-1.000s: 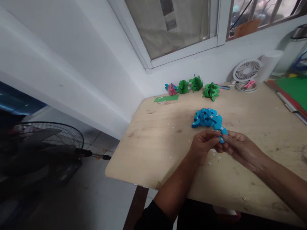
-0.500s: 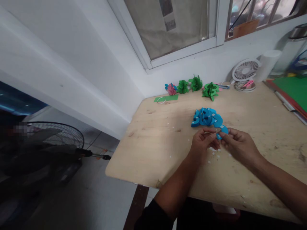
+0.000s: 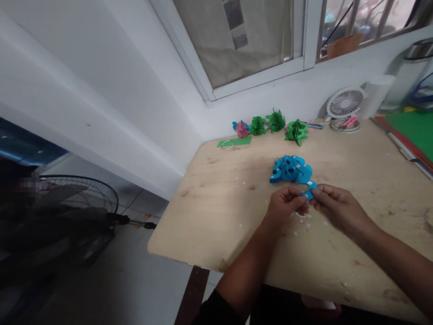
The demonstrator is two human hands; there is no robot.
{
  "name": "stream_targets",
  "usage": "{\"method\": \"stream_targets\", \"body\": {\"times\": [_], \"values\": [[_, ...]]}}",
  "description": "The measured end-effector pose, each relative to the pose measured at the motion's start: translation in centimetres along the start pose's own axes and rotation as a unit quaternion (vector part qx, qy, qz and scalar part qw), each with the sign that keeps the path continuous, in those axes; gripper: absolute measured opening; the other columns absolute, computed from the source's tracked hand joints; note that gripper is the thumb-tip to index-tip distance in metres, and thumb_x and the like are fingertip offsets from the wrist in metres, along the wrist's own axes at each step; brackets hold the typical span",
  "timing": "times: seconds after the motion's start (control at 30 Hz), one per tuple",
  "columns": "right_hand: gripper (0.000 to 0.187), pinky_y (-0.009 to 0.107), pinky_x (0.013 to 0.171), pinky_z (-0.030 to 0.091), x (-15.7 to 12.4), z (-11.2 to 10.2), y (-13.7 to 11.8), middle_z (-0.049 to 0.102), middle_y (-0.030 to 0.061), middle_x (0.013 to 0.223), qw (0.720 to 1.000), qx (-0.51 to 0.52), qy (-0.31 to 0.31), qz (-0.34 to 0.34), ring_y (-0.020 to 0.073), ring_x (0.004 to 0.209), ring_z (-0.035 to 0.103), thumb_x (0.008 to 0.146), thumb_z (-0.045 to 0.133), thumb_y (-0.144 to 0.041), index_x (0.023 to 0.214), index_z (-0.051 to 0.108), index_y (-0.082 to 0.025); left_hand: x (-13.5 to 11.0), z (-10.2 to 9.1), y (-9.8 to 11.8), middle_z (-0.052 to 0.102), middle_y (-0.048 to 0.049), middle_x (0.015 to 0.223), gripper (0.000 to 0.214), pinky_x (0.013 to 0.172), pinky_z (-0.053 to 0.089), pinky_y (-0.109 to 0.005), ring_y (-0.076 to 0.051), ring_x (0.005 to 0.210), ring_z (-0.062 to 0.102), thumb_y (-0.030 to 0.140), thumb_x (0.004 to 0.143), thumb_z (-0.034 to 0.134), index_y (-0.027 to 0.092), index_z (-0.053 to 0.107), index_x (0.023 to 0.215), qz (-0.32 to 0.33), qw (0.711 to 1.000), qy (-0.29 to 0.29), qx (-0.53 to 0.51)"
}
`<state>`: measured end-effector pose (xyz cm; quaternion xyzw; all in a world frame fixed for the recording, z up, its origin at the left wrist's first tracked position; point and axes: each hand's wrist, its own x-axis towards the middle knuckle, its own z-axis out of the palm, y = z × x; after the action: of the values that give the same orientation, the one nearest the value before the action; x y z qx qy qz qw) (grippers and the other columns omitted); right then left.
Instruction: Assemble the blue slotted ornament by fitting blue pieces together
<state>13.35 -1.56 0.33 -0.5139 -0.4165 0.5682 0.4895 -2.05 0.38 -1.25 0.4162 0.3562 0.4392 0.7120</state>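
A curved blue paper piece [image 3: 310, 191] with small white squares on it is held between my two hands over the table. My right hand [image 3: 340, 204] pinches its right side with thumb and fingers. At the left edge, the closed thumb and fingertips of my left hand [image 3: 284, 204] grip the same piece. Just beyond my fingers lies a cluster of blue paper pieces [image 3: 290, 169], folded and curved, with white squares on several of them. The held piece meets the near end of this cluster; whether they are joined I cannot tell. Small white scraps [image 3: 300, 222] lie below my hands.
Along the wall stand green paper shapes [image 3: 276, 122] and a pink and blue one [image 3: 242, 130]. A green strip [image 3: 241, 141] lies under a ring. At the back right are a small white fan [image 3: 345, 103], tape rolls with pink scissors [image 3: 345, 124] and green sheets [image 3: 411, 128].
My left fingertips have come down onto the blue paper piece, which has turned and shifted slightly left. My right hand keeps its pinch. The view has tilted a little.
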Motion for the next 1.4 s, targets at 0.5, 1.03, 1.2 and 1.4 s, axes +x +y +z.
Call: {"method": "stream_targets", "body": {"times": [0.5,1.03,1.2,1.4], "values": [[0.042,0.026,0.048,0.03,0.4,-0.3,1.6,0.054,-0.0006,0.056,0.998,-0.035,0.047,-0.013,0.0122,0.051,0.042,0.063,0.085,-0.058,0.061,0.063,-0.021,-0.4,0.0,-0.8,0.071,-0.0112,0.09,0.019,0.081,0.052,-0.037,-0.023,0.087,0.063,0.023,0.094,0.053,0.016,0.071,0.093,0.384,0.78,0.077,0.489],[0.052,0.025,0.043,0.027,0.0,0.3,0.7,0.052,0.0002,0.05,0.996,-0.062,0.063,-0.009,0.0101,0.046,0.038,0.059,0.083,-0.066,0.052,0.059,-0.02,0.0,-0.1,-1.0,0.071,-0.0104,0.085,0.026,0.081,0.049,-0.037,-0.023,0.085,0.063,0.024,0.097,0.048,0.017,0.072,0.091,0.385,0.752,0.062,0.531],[0.051,0.025,0.044,0.027,0.1,0.3,1.0,0.052,0.0002,0.049,0.996,-0.058,0.06,-0.01,0.0106,0.046,0.037,0.057,0.084,-0.065,0.051,0.059,-0.021,0.2,-0.3,-1.0,0.069,-0.0096,0.081,0.027,0.079,0.047,-0.037,-0.023,0.082,0.061,0.024,0.097,0.047,0.018,0.069,0.084,0.384,0.748,0.054,0.539],[0.046,0.025,0.046,0.026,0.2,0.2,1.3,0.052,-0.0005,0.052,0.997,-0.034,0.07,-0.004,0.011,0.049,0.038,0.059,0.085,-0.06,0.057,0.061,-0.02,0.0,-0.3,-1.0,0.069,-0.0082,0.078,0.021,0.08,0.048,-0.036,-0.022,0.08,0.061,0.02,0.092,0.052,0.018,0.068,0.079,0.359,0.781,0.047,0.508]]}}
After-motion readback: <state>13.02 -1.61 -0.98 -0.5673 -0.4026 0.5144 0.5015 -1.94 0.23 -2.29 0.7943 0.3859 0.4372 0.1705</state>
